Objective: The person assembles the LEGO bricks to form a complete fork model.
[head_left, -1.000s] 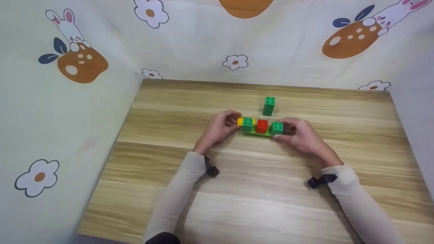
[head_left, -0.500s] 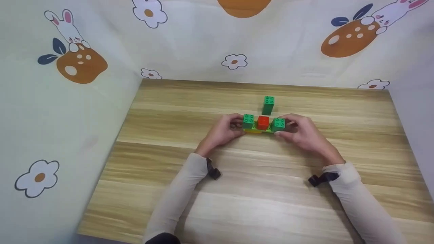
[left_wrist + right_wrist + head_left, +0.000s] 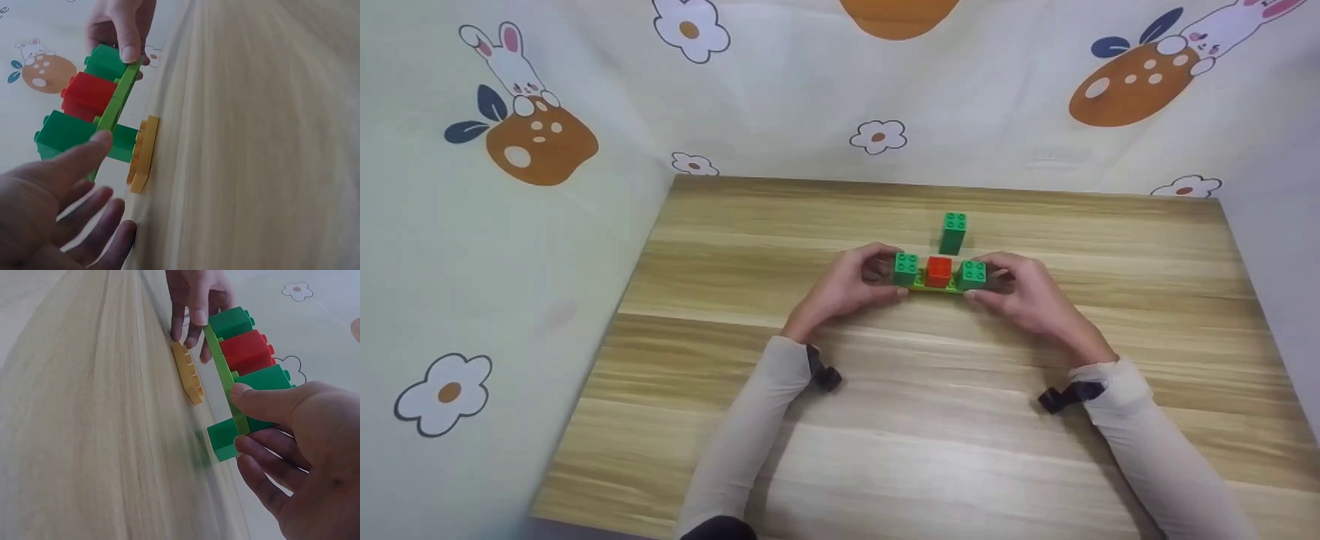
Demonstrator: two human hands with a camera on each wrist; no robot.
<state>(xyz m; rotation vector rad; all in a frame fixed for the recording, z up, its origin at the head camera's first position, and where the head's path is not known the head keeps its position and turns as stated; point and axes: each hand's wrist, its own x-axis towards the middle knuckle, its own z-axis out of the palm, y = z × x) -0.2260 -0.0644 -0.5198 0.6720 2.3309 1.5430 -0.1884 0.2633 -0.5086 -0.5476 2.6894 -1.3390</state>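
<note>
A light green building-block plate (image 3: 220, 363) carries a red brick (image 3: 939, 272) in the middle and dark green bricks at its left end (image 3: 906, 268) and right end (image 3: 972, 275). My left hand (image 3: 851, 285) holds the left end, thumb on the plate's near edge. At the other end, my right hand (image 3: 1026, 294) pinches the plate between thumb and fingers. Both wrist views show the plate raised above the tabletop. Under its left part lies a yellow studded plate (image 3: 145, 154), apart from it. A green block tower (image 3: 952, 236) stands upright just behind.
The wood-grain table (image 3: 900, 420) reaches around both forearms. Patterned cloth walls (image 3: 780, 90) rise at its back and sides. Dark wrist mounts (image 3: 826, 377) sit on both cuffs.
The yellow plate stuck out at the left of the plate in the head view and is now mostly hidden beneath it. The brick-topped plate has moved slightly away from me. The tower stays put.
</note>
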